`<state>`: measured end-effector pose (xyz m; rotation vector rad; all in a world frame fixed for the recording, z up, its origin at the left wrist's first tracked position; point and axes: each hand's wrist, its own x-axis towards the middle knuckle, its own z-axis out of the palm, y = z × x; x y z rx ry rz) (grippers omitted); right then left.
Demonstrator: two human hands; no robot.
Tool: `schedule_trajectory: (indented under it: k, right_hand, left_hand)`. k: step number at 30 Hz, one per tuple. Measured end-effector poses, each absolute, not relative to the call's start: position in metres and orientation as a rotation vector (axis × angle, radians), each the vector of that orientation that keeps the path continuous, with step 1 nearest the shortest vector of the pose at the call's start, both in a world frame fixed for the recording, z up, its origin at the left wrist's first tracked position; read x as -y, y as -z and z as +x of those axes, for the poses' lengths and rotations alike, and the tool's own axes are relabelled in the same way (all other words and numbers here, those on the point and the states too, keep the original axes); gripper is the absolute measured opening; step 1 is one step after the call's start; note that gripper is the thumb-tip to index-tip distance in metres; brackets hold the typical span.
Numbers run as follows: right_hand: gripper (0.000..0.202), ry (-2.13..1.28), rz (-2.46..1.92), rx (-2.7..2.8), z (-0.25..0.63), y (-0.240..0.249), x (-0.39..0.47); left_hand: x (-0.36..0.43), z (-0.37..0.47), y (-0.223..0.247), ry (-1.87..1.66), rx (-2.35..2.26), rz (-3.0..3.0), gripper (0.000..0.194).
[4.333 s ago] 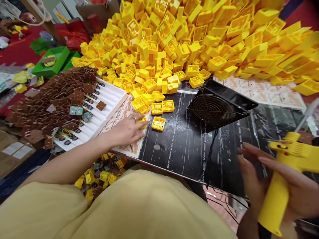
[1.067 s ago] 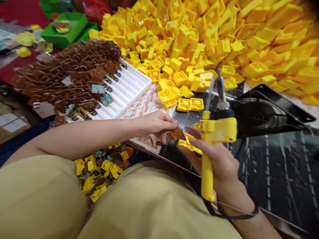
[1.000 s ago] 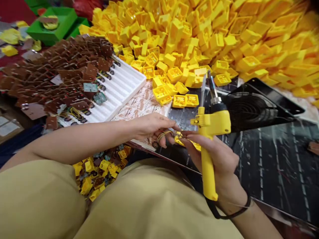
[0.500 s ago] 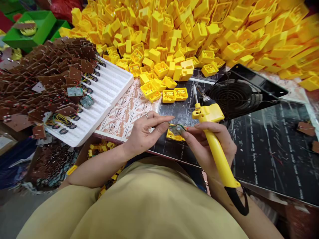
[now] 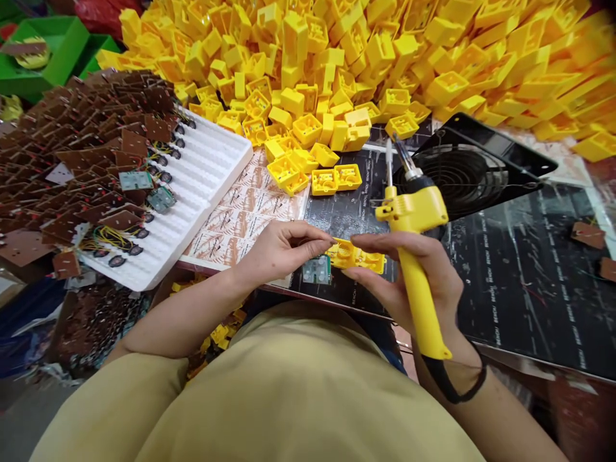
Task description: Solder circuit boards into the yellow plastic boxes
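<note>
Black-covered table [image 5: 510, 276] bearing a heap of yellow plastic casings [image 5: 293, 64]. Right hand [image 5: 443, 279] grips a yellow soldering gun [image 5: 418, 212], thumb and forefinger spread beside an open casing [image 5: 369, 260]; left hand [image 5: 274, 255] pinched closed at the casing's edge, contents indiscernible, near a green circuit board [image 5: 316, 270]. Apparent step: positioning parts; steadiness needed next.

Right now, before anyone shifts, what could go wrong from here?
The right grip holds the yellow tool close by the yellow casing, so the tool could knock it. Its metal tip points toward the heap of yellow casings and might mark one if hot; heat can't be seen. The green circuit board shows just below the left grip, near the front edge of the table, and might get knocked off.
</note>
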<state>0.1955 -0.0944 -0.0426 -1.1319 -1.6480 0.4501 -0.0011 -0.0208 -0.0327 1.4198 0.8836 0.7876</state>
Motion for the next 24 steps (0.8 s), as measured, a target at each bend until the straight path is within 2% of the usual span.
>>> schedule_trajectory:
  k: [8,15,21,24]
  right_hand:
    - [0.036,-0.365,-1.142,1.62,0.183,0.038,0.088]
    - [0.032,-0.209,-1.156,1.674,0.186,0.033,0.085]
    - [0.039,-0.195,-1.16,2.101,0.214,0.052,0.071]
    - [0.031,-0.174,-1.106,2.207,0.218,0.062,0.065]
  left_hand:
    - [0.023,0.004,0.037,-0.73,-0.829,1.328,0.04]
    - [0.015,-0.001,0.024,-0.565,-0.803,1.54,0.014]
    - [-0.005,-0.008,0.022,-0.423,-0.951,1.993,0.012]
    - [-0.01,-0.004,0.024,-0.263,-1.038,2.202,0.012]
